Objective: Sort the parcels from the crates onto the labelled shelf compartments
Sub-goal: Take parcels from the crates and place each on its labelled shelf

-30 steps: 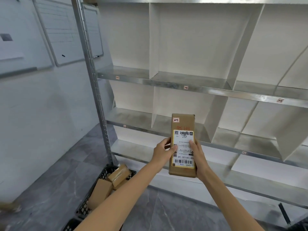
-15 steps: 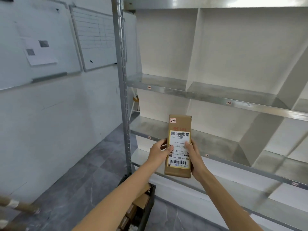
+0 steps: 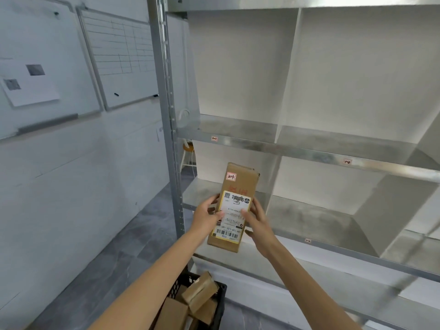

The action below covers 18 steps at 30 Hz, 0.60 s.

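- A gridded whiteboard (image 3: 119, 60) is mounted on the left wall.
- A black crate (image 3: 176, 288) with brown boxes (image 3: 200, 291) is set on the floor at the foot of the shelf (image 3: 309, 152).
- The left hand (image 3: 206, 217) is curled round the left edge of the parcel (image 3: 234, 186), thumb laid on its label.
- The parcel, tagged "2-1", is held upright between both hands, before the leftmost compartment of the second level.
- Its right edge is clasped by the right hand (image 3: 259, 225).
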Motion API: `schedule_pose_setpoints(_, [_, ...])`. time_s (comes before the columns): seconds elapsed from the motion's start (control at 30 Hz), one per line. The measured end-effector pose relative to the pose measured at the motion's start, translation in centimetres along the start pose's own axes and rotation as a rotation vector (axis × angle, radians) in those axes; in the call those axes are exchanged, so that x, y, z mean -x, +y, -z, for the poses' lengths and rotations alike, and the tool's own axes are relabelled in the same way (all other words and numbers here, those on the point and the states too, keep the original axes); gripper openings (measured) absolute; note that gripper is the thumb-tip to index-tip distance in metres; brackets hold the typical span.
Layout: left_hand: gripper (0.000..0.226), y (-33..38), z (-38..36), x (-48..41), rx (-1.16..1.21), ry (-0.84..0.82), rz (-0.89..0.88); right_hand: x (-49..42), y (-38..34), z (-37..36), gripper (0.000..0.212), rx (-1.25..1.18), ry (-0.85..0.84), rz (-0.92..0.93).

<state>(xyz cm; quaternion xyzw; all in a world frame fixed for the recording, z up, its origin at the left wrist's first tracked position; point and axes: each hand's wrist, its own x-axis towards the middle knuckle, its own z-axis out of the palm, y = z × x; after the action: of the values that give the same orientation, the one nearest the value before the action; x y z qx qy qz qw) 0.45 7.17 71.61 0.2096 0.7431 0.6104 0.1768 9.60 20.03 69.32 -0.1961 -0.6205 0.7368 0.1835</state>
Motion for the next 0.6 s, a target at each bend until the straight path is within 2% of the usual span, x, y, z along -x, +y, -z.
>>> schedule_pose_setpoints(0.13, [0.054,-0.5,-0.7,-2.8,0.030,0.077,0.017,-2.3,0.0,0.3,0.064,-0.033,-0.003,0.026])
schedule_pose_setpoints(0.27, [0.041,-0.6,-1.5,-5.1,0.104,0.100,0.044,-5.0,-0.1,0.3,0.071,0.041,-0.037,0.071])
schedule_pose_setpoints(0.43, [0.029,-1.6,-1.6,-8.3,0.278,0.130,0.183,-8.3,0.0,-0.5,0.069,0.070,0.000,0.020])
schedule_pose_setpoints(0.6, [0.026,-3.0,-1.1,-12.1,0.385,0.167,0.245,-12.2,1.0,-2.2,0.063,0.078,-0.003,-0.016])
